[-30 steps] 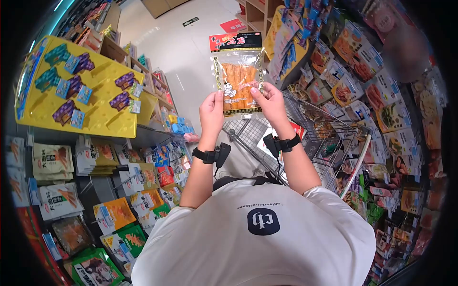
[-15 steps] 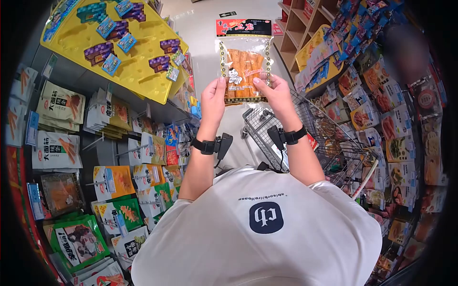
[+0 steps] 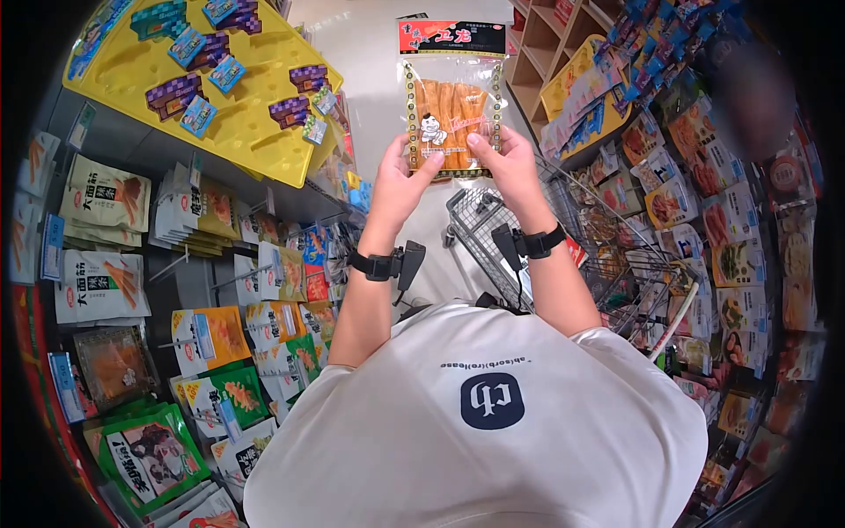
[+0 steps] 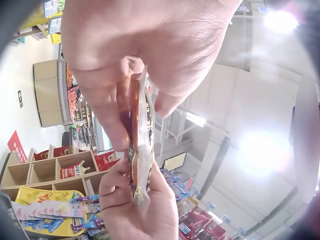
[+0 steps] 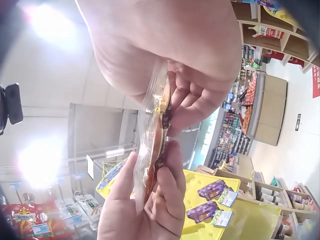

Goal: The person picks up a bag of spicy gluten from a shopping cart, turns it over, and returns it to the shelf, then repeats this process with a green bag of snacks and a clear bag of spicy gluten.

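Note:
A clear plastic bag of orange-brown snack strips (image 3: 451, 110), with a black and red header, is held up in front of the person. At its lower left corner the left hand (image 3: 401, 183) pinches it, thumb across the front and fingers behind. The right hand (image 3: 512, 174) grips the lower right side the same way, its thumb on the printed front. Both wrist views show the snack bag (image 4: 141, 145) edge-on between thumbs and fingers. In the right wrist view, the fingers of the right hand (image 5: 170, 50) curl behind the bag.
A wire shopping cart (image 3: 572, 238) stands in front, right of centre. Hanging snack packets (image 3: 106, 282) line the left shelf, below a yellow display tray (image 3: 255, 132). More packets (image 3: 735, 220) hang along the right. Wooden cubby shelves (image 3: 550, 44) stand ahead on the right.
The head view has shifted, and the bag sits higher in it. The left thumb has moved inward across the bag's front. Both hands keep hold of the bag.

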The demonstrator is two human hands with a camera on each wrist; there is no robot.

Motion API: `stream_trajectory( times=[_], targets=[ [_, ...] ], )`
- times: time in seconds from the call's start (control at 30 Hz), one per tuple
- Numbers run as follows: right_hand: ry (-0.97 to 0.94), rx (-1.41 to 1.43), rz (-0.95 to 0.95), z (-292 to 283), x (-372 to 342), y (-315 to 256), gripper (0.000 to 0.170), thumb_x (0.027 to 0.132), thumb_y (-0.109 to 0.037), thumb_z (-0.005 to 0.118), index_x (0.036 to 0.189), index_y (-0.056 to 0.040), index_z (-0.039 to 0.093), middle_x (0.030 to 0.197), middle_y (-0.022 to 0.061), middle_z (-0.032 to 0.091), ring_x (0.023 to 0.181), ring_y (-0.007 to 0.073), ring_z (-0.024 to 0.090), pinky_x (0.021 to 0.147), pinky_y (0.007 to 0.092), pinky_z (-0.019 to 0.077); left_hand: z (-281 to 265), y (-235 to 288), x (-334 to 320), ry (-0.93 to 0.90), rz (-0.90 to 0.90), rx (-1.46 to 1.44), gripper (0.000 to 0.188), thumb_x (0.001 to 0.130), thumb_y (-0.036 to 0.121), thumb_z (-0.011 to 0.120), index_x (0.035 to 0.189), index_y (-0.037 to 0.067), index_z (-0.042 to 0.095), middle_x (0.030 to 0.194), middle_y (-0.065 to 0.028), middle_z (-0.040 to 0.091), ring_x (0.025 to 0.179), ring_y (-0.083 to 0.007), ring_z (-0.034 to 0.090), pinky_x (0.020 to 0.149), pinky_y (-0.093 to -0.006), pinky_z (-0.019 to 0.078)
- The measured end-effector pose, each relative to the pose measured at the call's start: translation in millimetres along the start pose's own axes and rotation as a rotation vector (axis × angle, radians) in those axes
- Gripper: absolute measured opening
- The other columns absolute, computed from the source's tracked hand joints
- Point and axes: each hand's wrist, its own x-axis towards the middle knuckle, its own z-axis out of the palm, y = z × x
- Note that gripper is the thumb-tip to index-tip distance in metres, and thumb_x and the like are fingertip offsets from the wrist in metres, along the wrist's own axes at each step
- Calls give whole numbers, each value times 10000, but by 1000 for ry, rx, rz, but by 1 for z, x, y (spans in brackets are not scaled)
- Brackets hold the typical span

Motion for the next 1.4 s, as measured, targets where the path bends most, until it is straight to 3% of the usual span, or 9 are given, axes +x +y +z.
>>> stream_trajectory(
  times=[0.17,0.27,0.33,0.43,0.57,1.4],
  targets=[
    [-1,-7,7,-4,-1,-6,285,886,-124,655,1110,37,582,990,48,643,868,84,605,774,246,510,5,-4,1,-56,-35,-36,552,857,113,691,1282,-52,382,1195,-143,551,1084,-165,548,920,-278,454],
    [-11,65,37,-5,-2,-5,358,866,-133,681,1153,41,555,1041,66,626,925,103,599,811,260,505,5,-10,2,-20,-30,-6,539,856,89,687,1282,-46,386,1187,-144,565,1064,-166,573,888,-290,488],
    [-70,-188,-71,-5,-5,-8,446,837,-140,714,1197,46,526,1076,78,611,960,117,588,849,270,492,2,-17,5,-22,9,-7,509,854,53,672,1260,-40,379,1054,-152,633,930,-190,651,750,-292,568],
    [-66,-123,-48,-3,-8,-8,491,806,-149,746,1199,50,530,1071,79,615,963,127,583,872,283,479,1,-20,3,-1,17,8,510,853,51,673,1261,-46,382,1036,-150,637,913,-186,655,745,-290,568],
    [-51,-155,12,-2,-9,-10,490,794,-152,757,1186,51,544,1071,79,616,964,125,577,869,285,473,3,-15,0,30,3,13,511,851,54,675,1259,-52,387,1030,-148,638,912,-180,653,745,-289,567],
    [-80,-251,-60,28,-9,3,446,775,-126,766,1127,63,568,1036,89,623,943,119,572,841,274,471,-21,0,-16,99,-6,60,467,843,27,675,1230,-54,427,1067,-124,628,941,-161,643,771,-270,548]
  ],
)
